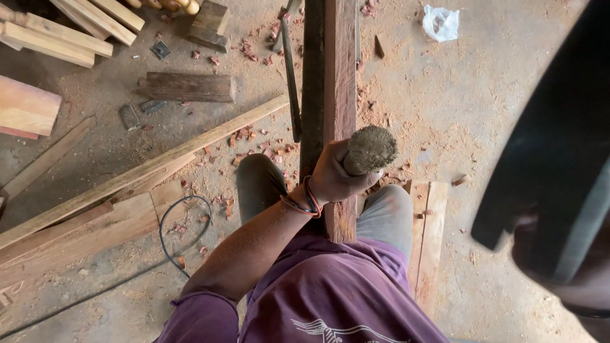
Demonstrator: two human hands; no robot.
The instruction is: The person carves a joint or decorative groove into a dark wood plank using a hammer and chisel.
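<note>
My left hand (pixel 330 178), with thin bangles at the wrist, is closed around a chisel handle whose frayed, rounded wooden top (pixel 370 149) points up at me. The tool stands on a long reddish wooden beam (pixel 338 76) that runs away from me between my knees. At the right edge my right hand (pixel 588 286), blurred and very close to the camera, grips a big dark mallet (pixel 553 146) raised above the beam. The chisel's blade is hidden under my left hand.
Long planks (pixel 140 171) lie diagonally on the dusty floor at left, with offcuts and a dark wood block (pixel 189 87) beyond. A black cable (pixel 166 222) loops near my left knee. Red wood chips litter the floor, and a white plastic bag (pixel 440 22) lies far right.
</note>
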